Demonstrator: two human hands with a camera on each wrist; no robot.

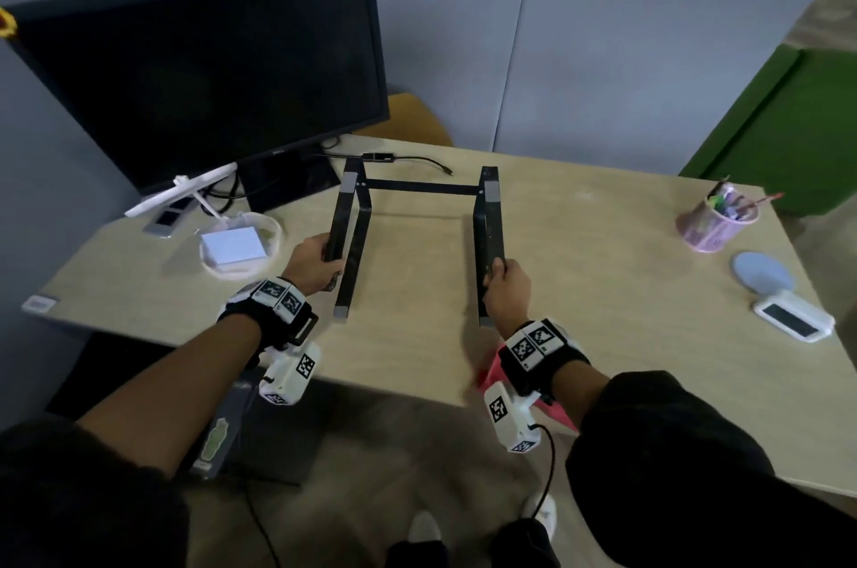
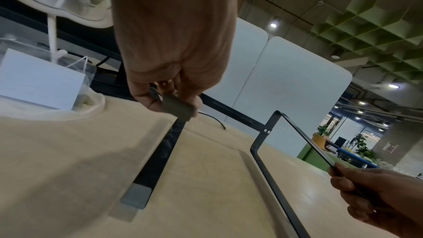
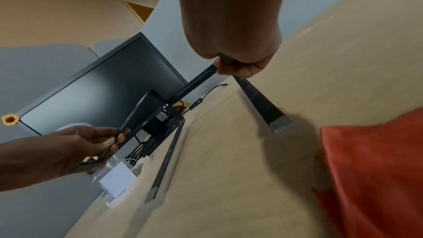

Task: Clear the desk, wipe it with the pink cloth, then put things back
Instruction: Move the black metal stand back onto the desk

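Observation:
A black metal laptop stand (image 1: 419,187) is at the middle of the wooden desk (image 1: 603,289). My left hand (image 1: 320,261) grips the front end of its left upper arm (image 2: 178,108). My right hand (image 1: 505,284) grips the right upper arm (image 3: 201,77). The lower rails (image 2: 160,153) run toward me with grey pads on their ends, and shadows lie just beside them. I cannot tell whether the rails touch the desk. The pink cloth (image 1: 492,370) lies at the desk's front edge under my right wrist; it shows as a broad patch of cloth (image 3: 370,169) in the right wrist view.
A black monitor (image 1: 199,71) stands at the back left, with a white lamp and a white dish holding a white box (image 1: 241,243) in front of it. A loose cable (image 1: 417,159) lies behind the stand. A pink pen holder (image 1: 716,219), a blue disc (image 1: 763,273) and a white device (image 1: 793,322) sit at the right.

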